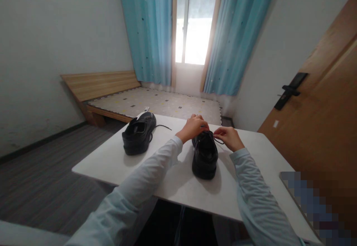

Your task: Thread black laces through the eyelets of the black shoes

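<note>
A black lace-up shoe (pixel 205 156) stands on the white table (pixel 173 181) with its heel toward me. My left hand (pixel 194 127) reaches over its front part from the left, fingers curled and closed on the shoe near the lacing; the fingertips are partly hidden. To the right of the shoe, my right hand (pixel 228 138) pinches a black shoelace (pixel 219 141) between thumb and fingers. The second black shoe (pixel 138 134) sits farther left on the table, its loose lace (pixel 164 126) trailing to the right. Neither hand touches that shoe.
Beyond the table is a low bed (pixel 173 104) with a wooden headboard (pixel 103 84). Blue curtains (pixel 152 30) flank a bright window (pixel 193 34). At the right stands a wooden door (pixel 318 89) with a black handle (pixel 291 90). A blurred-out object (pixel 312 205) lies at the table's right edge.
</note>
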The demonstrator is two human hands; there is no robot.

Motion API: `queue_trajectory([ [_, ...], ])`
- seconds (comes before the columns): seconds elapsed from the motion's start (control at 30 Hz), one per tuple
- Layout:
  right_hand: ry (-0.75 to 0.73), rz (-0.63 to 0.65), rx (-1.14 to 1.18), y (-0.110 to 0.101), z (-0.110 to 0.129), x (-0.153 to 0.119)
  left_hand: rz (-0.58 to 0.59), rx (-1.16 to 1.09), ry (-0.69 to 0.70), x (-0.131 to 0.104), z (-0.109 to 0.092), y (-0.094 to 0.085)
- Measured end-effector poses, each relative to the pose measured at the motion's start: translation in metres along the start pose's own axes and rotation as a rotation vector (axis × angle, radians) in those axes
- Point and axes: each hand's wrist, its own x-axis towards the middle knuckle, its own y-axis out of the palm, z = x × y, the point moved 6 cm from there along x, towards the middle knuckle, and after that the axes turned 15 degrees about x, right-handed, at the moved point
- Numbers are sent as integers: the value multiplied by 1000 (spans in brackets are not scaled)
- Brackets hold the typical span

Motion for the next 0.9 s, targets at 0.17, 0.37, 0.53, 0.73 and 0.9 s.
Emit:
queue_trajectory([
  [0.17,-17,24,-37,1,2,0,80,20,21,7,-2,-2],
  [0.37,-11,45,-23,2,-2,0,193,67,75,20,-2,8],
  [0.53,-15,9,17,2,-3,-1,241,6,67,24,-8,8],
  [0.73,-8,0,63,4,-4,1,141,-31,68,16,-10,-8],
  [0.9,9,-7,90,4,-5,2,224,82,59,12,-9,-10],
])
